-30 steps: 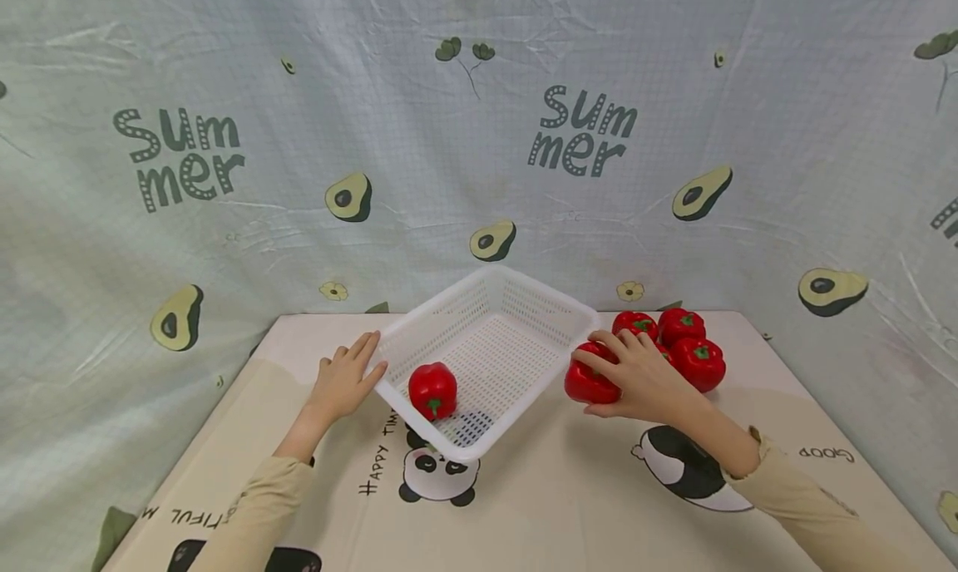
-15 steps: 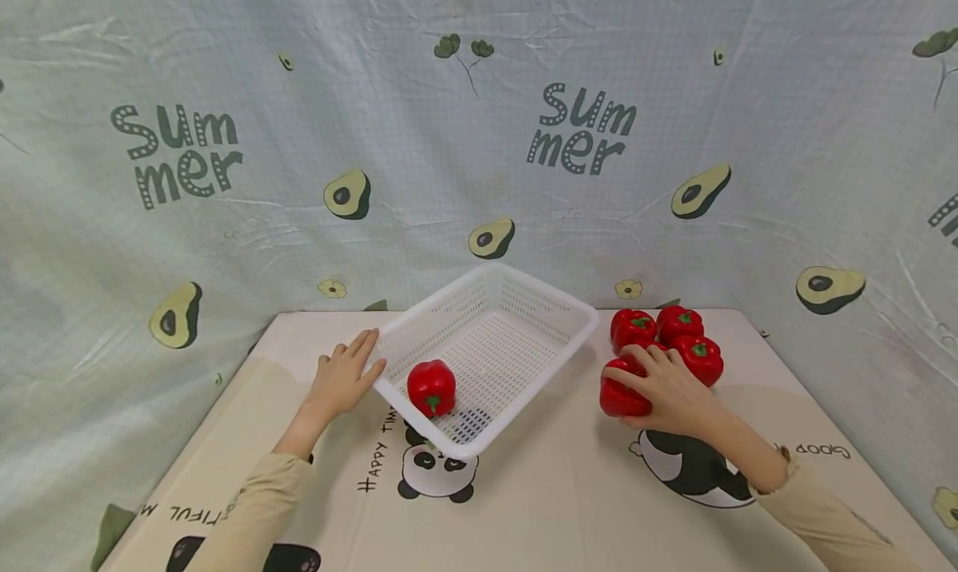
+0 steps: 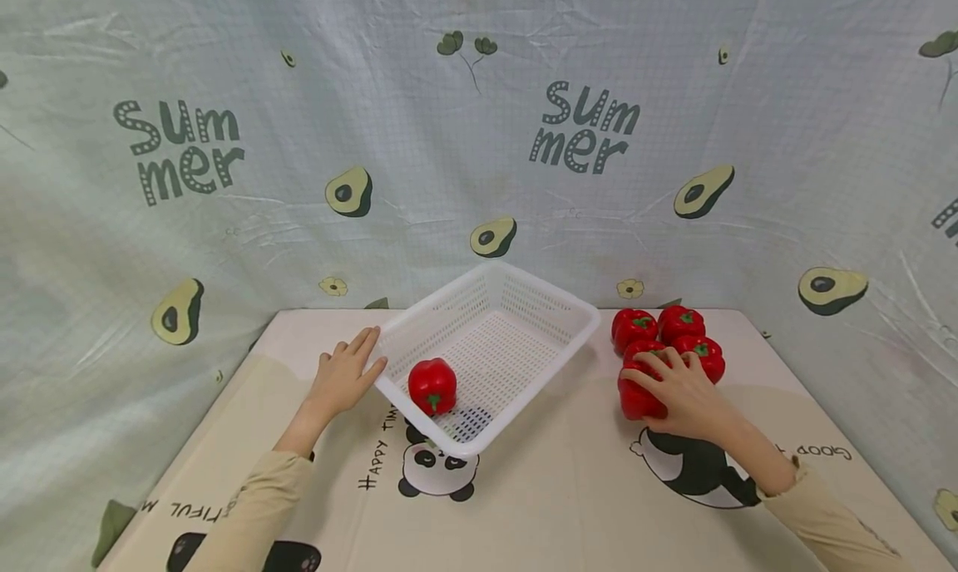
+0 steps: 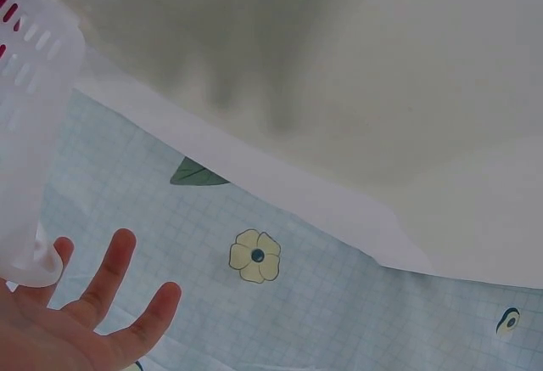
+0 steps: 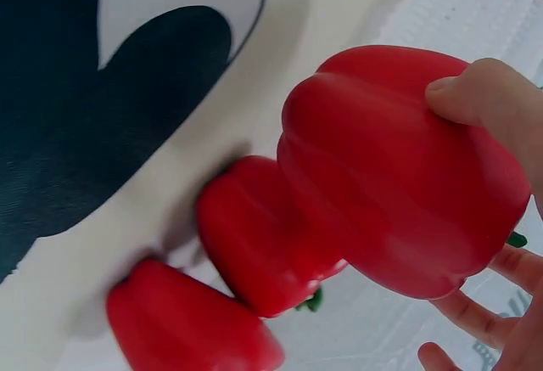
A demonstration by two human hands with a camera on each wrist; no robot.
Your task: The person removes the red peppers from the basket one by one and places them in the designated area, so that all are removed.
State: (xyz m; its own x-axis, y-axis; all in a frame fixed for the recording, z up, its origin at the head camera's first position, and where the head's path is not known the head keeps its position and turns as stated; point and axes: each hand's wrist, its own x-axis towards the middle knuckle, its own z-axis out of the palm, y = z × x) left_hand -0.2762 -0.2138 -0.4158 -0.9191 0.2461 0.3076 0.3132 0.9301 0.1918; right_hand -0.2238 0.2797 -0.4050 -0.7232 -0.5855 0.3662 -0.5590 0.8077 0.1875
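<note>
My left hand touches the left corner of a white perforated plastic basket. In the left wrist view its fingers are spread and fairly straight beside the basket's rim. One red bell pepper lies in the basket's near left part, green stem toward the front. At the right, my right hand holds another red bell pepper, thumb on one side and fingers on the other. It is in front of several more red bell peppers, one partly hidden behind the hand.
A pale cloth with printed pandas covers the table. Behind it hangs a light curtain printed with avocados and lettering, close to the table's far edge. The basket stands at the middle back, left of the pepper group.
My right hand has moved right with the bell pepper, from beside the basket's right rim to the front of the pepper group. The left hand and basket stay in place.
</note>
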